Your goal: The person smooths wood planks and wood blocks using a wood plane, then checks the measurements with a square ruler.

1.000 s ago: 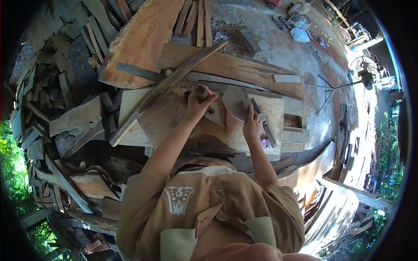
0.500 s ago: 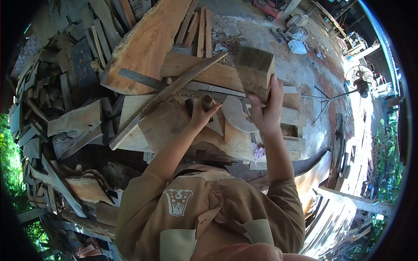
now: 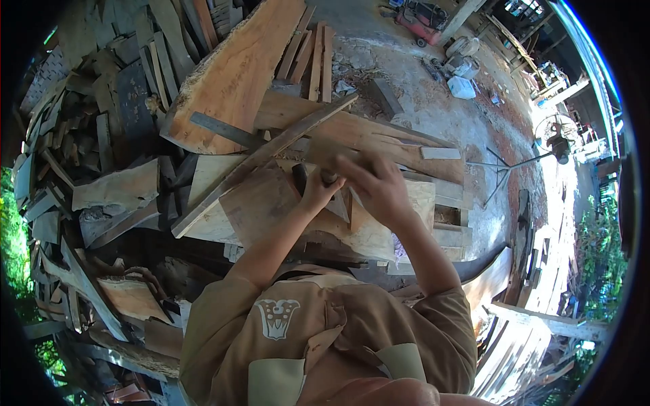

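The left hand [image 3: 318, 195] is curled tight round a handle [image 3: 329, 177], end up; the right hand [image 3: 380, 189] grips a wooden block [image 3: 325, 152] at that end, contact too blurred to tell

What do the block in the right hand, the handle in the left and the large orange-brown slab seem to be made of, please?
Block: probably bare wood, going by its dull brown colour, though blur hides any grain.
Handle: perhaps wood, brown at its visible end; finish unclear.
Slab: wood, apparently unvarnished, with visible grain and a rough, bark-like edge.
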Tool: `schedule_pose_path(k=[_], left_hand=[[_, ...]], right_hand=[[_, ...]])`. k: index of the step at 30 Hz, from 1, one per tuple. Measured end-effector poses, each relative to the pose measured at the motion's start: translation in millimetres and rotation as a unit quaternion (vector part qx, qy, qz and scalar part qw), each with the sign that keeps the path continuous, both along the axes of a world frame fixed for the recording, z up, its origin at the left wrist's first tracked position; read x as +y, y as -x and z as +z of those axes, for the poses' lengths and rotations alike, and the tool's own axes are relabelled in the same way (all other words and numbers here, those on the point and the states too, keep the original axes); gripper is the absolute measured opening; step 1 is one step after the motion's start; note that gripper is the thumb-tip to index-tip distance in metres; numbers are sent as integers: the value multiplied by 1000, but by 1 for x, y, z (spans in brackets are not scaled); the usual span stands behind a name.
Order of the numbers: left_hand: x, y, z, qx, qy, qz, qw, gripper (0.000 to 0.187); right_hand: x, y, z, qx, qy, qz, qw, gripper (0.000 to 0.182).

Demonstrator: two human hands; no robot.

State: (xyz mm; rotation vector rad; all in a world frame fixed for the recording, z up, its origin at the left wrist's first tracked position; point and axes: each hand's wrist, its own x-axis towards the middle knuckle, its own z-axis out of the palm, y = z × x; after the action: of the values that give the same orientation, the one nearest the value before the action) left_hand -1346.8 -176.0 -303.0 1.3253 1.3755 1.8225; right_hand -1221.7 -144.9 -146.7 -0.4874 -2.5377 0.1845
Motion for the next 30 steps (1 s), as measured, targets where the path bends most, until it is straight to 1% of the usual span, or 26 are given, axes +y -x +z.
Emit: schedule_pose_path(k=[1, 2, 3, 4, 5, 6, 8, 9, 10, 11, 12, 13, 14, 15, 16, 17, 18, 19, 20, 21, 25, 27, 28, 29, 30], left_hand=[[4, -2, -5, -30, 8, 26, 999, 18], [4, -3, -7, -59, 17, 51, 997, 17], [7, 1, -8, -59, 12, 54, 997, 17], [7, 7, -8, -103, 18, 17, 994, 17], [4, 9, -8, -147, 28, -22, 988, 17], [4, 10, -9, -149, 29, -21, 988, 17], [9, 14, -6, -115, 88, 5, 989, 20], [12, 16, -5, -115, 87, 8, 989, 20], [15, 17, -6, -89, 69, -22, 993, 19], [14, 17, -7, -64, 53, -52, 995, 19], [13, 17, -7, -65, 57, -51, 995, 19], [13, 15, -6, -80, 47, -74, 993, 20], [14, 14, -6, -95, 36, -96, 990, 25], [20, 13, -7, -94, 34, -92, 991, 25], [23, 15, -11, -109, 37, -136, 984, 32], [24, 16, -11, -124, 42, -181, 975, 41], [25, 19, -11, -126, 45, -180, 975, 41], [26, 22, -5, -84, 75, -194, 974, 42], [28, 24, -1, -43, 106, -210, 971, 43], [29, 24, 2, -58, 131, -224, 964, 40], [40, 22, 15, -31, 140, -233, 962, 40], [38, 21, 24, -73, 122, -204, 969, 37], [38, 21, 23, -74, 125, -204, 968, 37], [38, 20, 22, -78, 109, -173, 976, 38], [38, 20, 21, -82, 93, -140, 982, 40]], right_hand=[[3, -6, -20, -77, 25, -30, 996, 49], [2, -12, -20, -77, 25, -29, 996, 49], [7, -21, -19, -74, 26, -61, 995, 50], [13, -29, -17, -71, 28, -92, 993, 51], [17, -37, -16, -61, 57, -99, 992, 54], [20, -44, -22, -63, 58, -97, 992, 54], [30, -56, -50, 31, 178, -165, 970, 58], [36, -64, -68, -4, 176, -209, 962, 58], [46, -74, -91, -5, 178, -207, 962, 58], [51, -83, -118, -68, 159, -275, 946, 59], [53, -92, -144, -131, 138, -339, 921, 61], [52, -101, -169, -133, 140, -338, 921, 61], [51, -111, -192, -183, 149, -382, 894, 62], [56, -118, -208, -229, 154, -423, 863, 63], [55, -121, -219, -229, 153, -420, 865, 63], [50, -122, -228, -234, 127, -430, 863, 65], [45, -124, -236, -240, 103, -440, 859, 67], [44, -124, -236, -205, 146, -434, 865, 68], [43, -123, -234, -209, 150, -436, 862, 68], [44, -121, -231, -207, 152, -436, 862, 69], [54, -124, -230, -204, 165, -431, 863, 68], [53, -125, -233, -199, 162, -430, 866, 68], [54, -125, -234, -191, 154, -428, 870, 67], [54, -126, -236, -192, 157, -427, 869, 67], [53, -127, -237, -185, 134, -427, 875, 66]])
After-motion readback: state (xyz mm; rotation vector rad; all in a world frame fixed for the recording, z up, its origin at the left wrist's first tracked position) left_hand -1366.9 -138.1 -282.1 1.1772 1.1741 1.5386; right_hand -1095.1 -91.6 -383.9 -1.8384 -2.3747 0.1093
